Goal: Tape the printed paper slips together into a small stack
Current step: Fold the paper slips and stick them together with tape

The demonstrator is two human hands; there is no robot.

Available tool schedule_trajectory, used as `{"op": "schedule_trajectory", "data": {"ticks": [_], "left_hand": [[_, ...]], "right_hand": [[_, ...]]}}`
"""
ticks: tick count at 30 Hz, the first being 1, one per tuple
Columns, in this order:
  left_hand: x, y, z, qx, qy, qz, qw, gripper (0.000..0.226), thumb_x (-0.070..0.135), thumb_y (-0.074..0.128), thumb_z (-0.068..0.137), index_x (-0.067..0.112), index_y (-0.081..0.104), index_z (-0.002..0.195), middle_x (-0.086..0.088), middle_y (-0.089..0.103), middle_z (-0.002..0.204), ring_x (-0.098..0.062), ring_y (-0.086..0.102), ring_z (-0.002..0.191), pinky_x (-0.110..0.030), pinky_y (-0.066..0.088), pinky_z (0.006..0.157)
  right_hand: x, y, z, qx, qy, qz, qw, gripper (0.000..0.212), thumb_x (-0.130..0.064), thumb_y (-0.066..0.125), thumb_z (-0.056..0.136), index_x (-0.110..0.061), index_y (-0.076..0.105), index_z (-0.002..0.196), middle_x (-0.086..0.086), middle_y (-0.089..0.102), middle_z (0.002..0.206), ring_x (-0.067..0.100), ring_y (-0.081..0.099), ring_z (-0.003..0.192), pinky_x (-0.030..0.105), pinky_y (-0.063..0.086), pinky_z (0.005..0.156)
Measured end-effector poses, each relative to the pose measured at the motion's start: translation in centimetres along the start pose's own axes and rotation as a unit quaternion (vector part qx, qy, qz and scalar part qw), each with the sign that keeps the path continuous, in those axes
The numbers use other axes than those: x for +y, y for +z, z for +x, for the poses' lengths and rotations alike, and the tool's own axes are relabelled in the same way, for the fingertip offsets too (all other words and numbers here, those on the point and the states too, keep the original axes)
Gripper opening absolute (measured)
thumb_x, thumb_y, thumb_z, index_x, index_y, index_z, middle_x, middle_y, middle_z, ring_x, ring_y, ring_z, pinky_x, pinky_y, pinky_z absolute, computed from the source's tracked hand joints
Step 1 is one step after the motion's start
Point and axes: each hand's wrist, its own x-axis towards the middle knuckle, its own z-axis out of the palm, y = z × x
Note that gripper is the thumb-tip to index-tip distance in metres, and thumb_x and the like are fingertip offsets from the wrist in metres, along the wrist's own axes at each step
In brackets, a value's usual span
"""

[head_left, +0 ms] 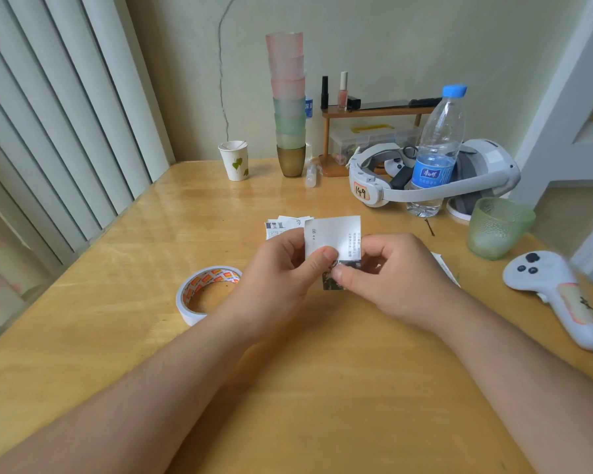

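Both hands hold one printed paper slip upright above the middle of the wooden table. My left hand pinches its lower left part, thumb in front. My right hand pinches its lower edge, where a dark printed picture shows. Behind the hands, a small pile of further printed slips lies flat on the table. Another slip peeks out from behind my right wrist. A roll of white tape with an orange-printed core lies to the left of my left hand.
A green textured cup and a white controller sit at the right. Behind the slips are a water bottle, a white headset, a tall stack of coloured cups, a paper cup and a small wooden shelf.
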Motion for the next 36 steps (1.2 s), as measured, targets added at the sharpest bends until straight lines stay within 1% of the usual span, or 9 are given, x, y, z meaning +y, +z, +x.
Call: {"op": "schedule_trajectory", "data": {"ticks": [5,9,13,18,22,26,28,32,36], "left_hand": [[0.3,-0.5,0.1,-0.005,0.013,0.068,0.998,0.026,0.037,0.066,0.101,0.015,0.072,0.114,-0.004,0.078,0.099,-0.03,0.073,0.092,-0.052,0.06,0.088],[0.1,-0.9,0.0,-0.005,0.091,0.272,0.958,0.026,0.035,0.072,0.097,0.023,0.06,0.077,0.008,0.052,0.066,-0.005,0.04,0.061,-0.03,0.04,0.06],[0.5,-1.1,0.1,-0.016,0.189,0.37,0.91,0.006,0.028,0.074,0.097,0.022,0.075,0.095,0.013,0.063,0.08,0.0,0.052,0.072,-0.013,0.038,0.066],[0.5,-0.5,-0.2,0.018,0.105,0.25,0.962,0.011,0.033,0.075,0.096,0.031,0.071,0.086,0.023,0.064,0.07,0.004,0.055,0.068,-0.013,0.039,0.064],[0.2,0.2,-0.3,0.018,0.003,0.065,0.998,0.021,0.035,0.076,0.096,0.015,0.078,0.097,0.016,0.062,0.066,-0.005,0.047,0.058,-0.023,0.038,0.057],[0.3,0.9,-0.2,-0.005,-0.036,-0.132,0.991,0.026,0.024,0.075,0.094,0.007,0.077,0.114,-0.011,0.079,0.111,-0.026,0.073,0.101,-0.046,0.057,0.097],[0.4,1.0,-0.2,-0.011,-0.034,-0.194,0.98,0.03,0.018,0.068,0.094,0.004,0.074,0.121,-0.015,0.077,0.116,-0.028,0.073,0.104,-0.047,0.055,0.103],[0.4,0.7,0.0,-0.001,-0.026,-0.16,0.987,0.024,0.016,0.064,0.099,0.005,0.074,0.118,-0.014,0.078,0.111,-0.028,0.074,0.102,-0.039,0.058,0.096],[0.1,0.0,0.2,0.046,-0.012,-0.057,0.997,0.014,0.027,0.073,0.095,0.022,0.081,0.105,-0.001,0.08,0.097,-0.016,0.069,0.083,-0.037,0.056,0.081]], "right_hand": [[0.1,-0.3,0.5,-0.009,0.001,0.119,0.993,0.036,-0.049,0.078,0.069,-0.033,0.079,0.102,0.004,0.079,0.097,0.038,0.072,0.097,0.059,0.058,0.09],[0.5,-1.3,0.4,-0.027,-0.037,-0.01,0.999,0.004,-0.033,0.082,0.079,-0.033,0.078,0.081,-0.003,0.071,0.076,0.011,0.061,0.068,0.034,0.051,0.067],[0.1,-1.1,0.1,-0.041,-0.14,-0.181,0.973,0.021,-0.028,0.07,0.084,-0.019,0.066,0.066,-0.003,0.059,0.07,0.016,0.056,0.069,0.041,0.047,0.061],[-0.3,-1.0,0.2,0.03,-0.147,-0.145,0.978,0.038,-0.02,0.073,0.081,-0.023,0.047,0.054,-0.004,0.046,0.06,0.014,0.045,0.059,0.033,0.035,0.051],[-0.2,-1.0,0.3,0.064,-0.071,-0.053,0.994,0.028,-0.032,0.071,0.078,-0.014,0.059,0.06,-0.001,0.049,0.06,0.011,0.043,0.057,0.035,0.035,0.052],[-1.1,-0.2,0.2,0.056,0.008,0.133,0.99,0.004,-0.021,0.075,0.083,-0.022,0.079,0.08,0.002,0.072,0.069,0.014,0.059,0.063,0.037,0.05,0.06],[-1.4,0.4,0.1,0.054,0.027,0.204,0.977,0.021,-0.008,0.074,0.088,-0.026,0.082,0.083,0.005,0.079,0.084,0.018,0.07,0.074,0.04,0.058,0.071],[-1.2,0.8,0.2,0.05,0.042,0.199,0.978,0.006,-0.017,0.077,0.087,-0.023,0.081,0.087,0.007,0.077,0.078,0.013,0.069,0.069,0.035,0.057,0.071],[-0.8,0.5,0.4,0.03,0.055,0.179,0.982,0.018,-0.013,0.068,0.097,-0.028,0.078,0.096,-0.01,0.075,0.074,0.005,0.066,0.07,0.024,0.054,0.071]]}}
